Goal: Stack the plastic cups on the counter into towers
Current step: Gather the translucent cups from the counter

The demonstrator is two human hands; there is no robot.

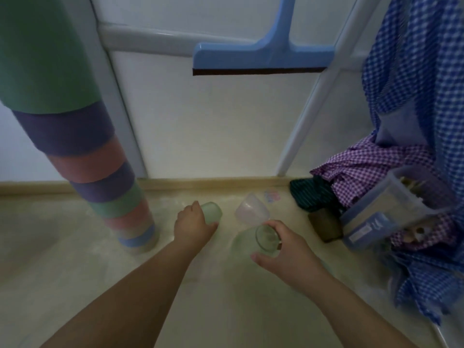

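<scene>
A green cup [212, 211] is being gripped by the left hand [193, 226] and a clear cup [267, 238] by the right hand [288, 249] at centre frame on the worktop [75, 272], while the tall cup tower [75, 136] at left is being risked: a knock is judged likely to be toppling it.

Tall tower of stacked plastic cups [82, 151]: on pale counter [75, 285], far left, rising toward camera. Left hand [192, 226]: right of tower base, wrapped around small green plastic cup [213, 211] lying on its side. Right hand [281, 249]: right of left hand, fingers around clear greenish plastic cup [261, 241], also tilted sideways. Pale pink plastic cup [252, 209]: behind right hand, tipped over. Blue squeegee [263, 55]: against wall, behind. Checked cloths [411, 96], clear lidded plastic container [391, 209]: far right.
</scene>
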